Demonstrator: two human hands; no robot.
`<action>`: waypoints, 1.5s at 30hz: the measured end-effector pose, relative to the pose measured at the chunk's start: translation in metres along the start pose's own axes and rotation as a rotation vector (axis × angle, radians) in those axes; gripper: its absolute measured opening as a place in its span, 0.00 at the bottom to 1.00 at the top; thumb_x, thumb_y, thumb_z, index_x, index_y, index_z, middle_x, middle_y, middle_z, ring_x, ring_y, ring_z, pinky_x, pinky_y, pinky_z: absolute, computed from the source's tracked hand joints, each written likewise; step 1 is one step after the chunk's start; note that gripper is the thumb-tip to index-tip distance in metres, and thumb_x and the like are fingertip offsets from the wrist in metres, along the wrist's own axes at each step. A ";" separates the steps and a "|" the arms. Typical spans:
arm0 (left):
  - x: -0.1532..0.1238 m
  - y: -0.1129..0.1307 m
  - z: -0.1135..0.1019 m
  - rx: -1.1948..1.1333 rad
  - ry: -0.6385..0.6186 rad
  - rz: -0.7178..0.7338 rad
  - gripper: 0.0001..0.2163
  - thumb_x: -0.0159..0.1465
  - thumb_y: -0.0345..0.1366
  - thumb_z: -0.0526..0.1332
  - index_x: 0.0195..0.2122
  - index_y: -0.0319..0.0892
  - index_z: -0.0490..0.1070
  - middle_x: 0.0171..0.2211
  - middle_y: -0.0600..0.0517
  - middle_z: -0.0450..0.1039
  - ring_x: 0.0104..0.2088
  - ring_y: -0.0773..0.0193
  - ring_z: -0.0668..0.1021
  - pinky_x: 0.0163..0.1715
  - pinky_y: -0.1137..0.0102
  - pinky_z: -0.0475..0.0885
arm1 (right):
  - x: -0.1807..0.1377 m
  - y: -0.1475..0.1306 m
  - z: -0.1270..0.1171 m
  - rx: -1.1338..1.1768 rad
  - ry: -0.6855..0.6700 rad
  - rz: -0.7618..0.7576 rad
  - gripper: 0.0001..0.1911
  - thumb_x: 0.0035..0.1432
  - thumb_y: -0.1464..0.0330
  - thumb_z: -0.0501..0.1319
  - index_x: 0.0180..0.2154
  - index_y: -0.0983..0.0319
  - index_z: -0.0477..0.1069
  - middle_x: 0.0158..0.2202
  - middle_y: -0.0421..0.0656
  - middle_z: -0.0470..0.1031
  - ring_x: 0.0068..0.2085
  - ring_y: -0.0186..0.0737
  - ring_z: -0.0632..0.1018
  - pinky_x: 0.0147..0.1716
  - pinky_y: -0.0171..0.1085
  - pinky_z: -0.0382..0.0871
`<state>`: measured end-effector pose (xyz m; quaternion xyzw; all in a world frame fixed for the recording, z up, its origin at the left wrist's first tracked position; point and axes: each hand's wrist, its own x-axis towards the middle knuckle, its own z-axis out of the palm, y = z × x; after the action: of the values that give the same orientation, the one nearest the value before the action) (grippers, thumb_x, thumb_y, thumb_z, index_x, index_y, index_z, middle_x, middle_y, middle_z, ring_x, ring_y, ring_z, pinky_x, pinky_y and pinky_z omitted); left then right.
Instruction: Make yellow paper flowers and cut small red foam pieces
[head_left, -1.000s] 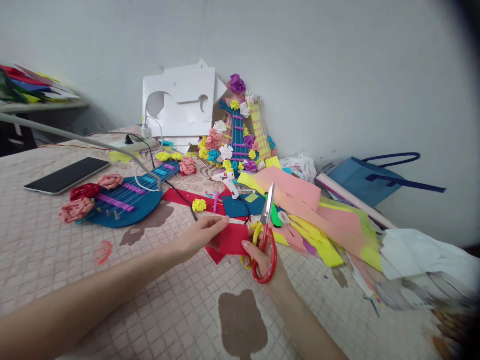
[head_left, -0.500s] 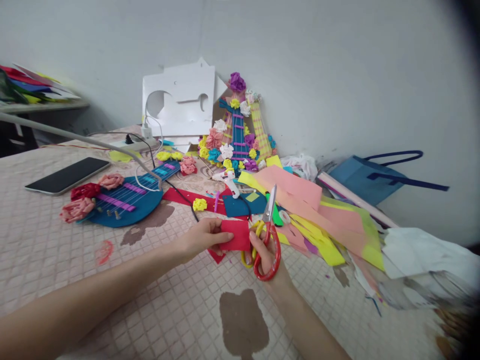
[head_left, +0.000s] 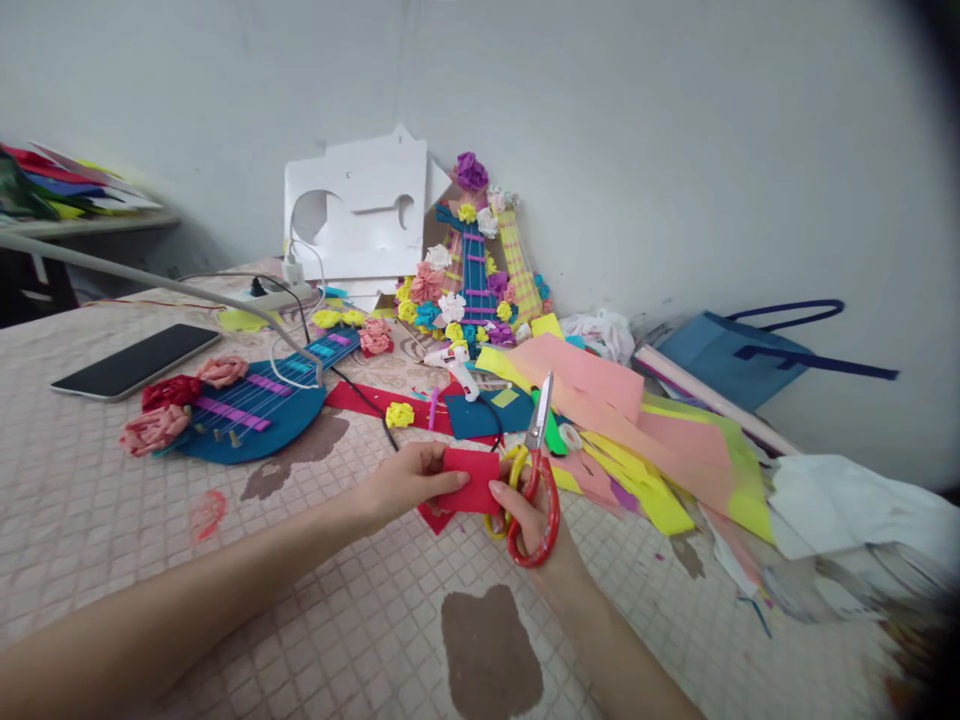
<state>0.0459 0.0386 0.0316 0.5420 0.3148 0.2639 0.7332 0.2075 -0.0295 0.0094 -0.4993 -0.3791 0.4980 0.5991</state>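
My left hand [head_left: 409,480] pinches a small red felt piece [head_left: 474,478] just above the table. Touching that piece from the right, my right hand [head_left: 525,515] is closed through the red and yellow handles of scissors [head_left: 534,470], whose shut blades point up and away. Under the piece lies another red scrap [head_left: 433,518].
A blue felt guitar with paper roses [head_left: 240,405] lies at left, a phone [head_left: 135,360] beyond it. A glue gun [head_left: 456,365] and cable sit behind my hands. Pink and yellow sheets [head_left: 637,430] pile up at right, with a blue bag [head_left: 727,350] by the wall.
My left hand has turned the red piece slightly and brought it closer against my right hand. The scissors stay upright in about the same place.
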 end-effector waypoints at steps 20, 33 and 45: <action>0.004 -0.005 -0.003 -0.114 0.038 0.096 0.10 0.51 0.37 0.67 0.30 0.38 0.70 0.26 0.56 0.71 0.24 0.72 0.70 0.25 0.76 0.63 | 0.002 -0.004 0.003 0.147 0.061 -0.030 0.13 0.43 0.67 0.66 0.31 0.60 0.64 0.16 0.31 0.66 0.14 0.27 0.65 0.15 0.28 0.60; -0.001 0.004 -0.005 0.321 0.028 0.340 0.05 0.57 0.31 0.58 0.32 0.37 0.73 0.31 0.51 0.72 0.32 0.65 0.73 0.34 0.72 0.68 | 0.002 -0.003 0.001 0.082 -0.009 0.011 0.15 0.51 0.59 0.64 0.25 0.61 0.64 0.13 0.34 0.66 0.14 0.28 0.65 0.14 0.28 0.58; 0.002 0.003 -0.006 0.148 -0.004 0.267 0.08 0.58 0.39 0.61 0.32 0.38 0.69 0.27 0.54 0.69 0.27 0.69 0.70 0.29 0.74 0.66 | 0.006 0.000 -0.003 0.119 -0.008 -0.012 0.12 0.46 0.65 0.67 0.30 0.60 0.65 0.13 0.33 0.66 0.14 0.30 0.66 0.16 0.29 0.60</action>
<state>0.0426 0.0443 0.0331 0.6322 0.2573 0.3339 0.6501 0.2119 -0.0243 0.0086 -0.4584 -0.3542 0.5179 0.6294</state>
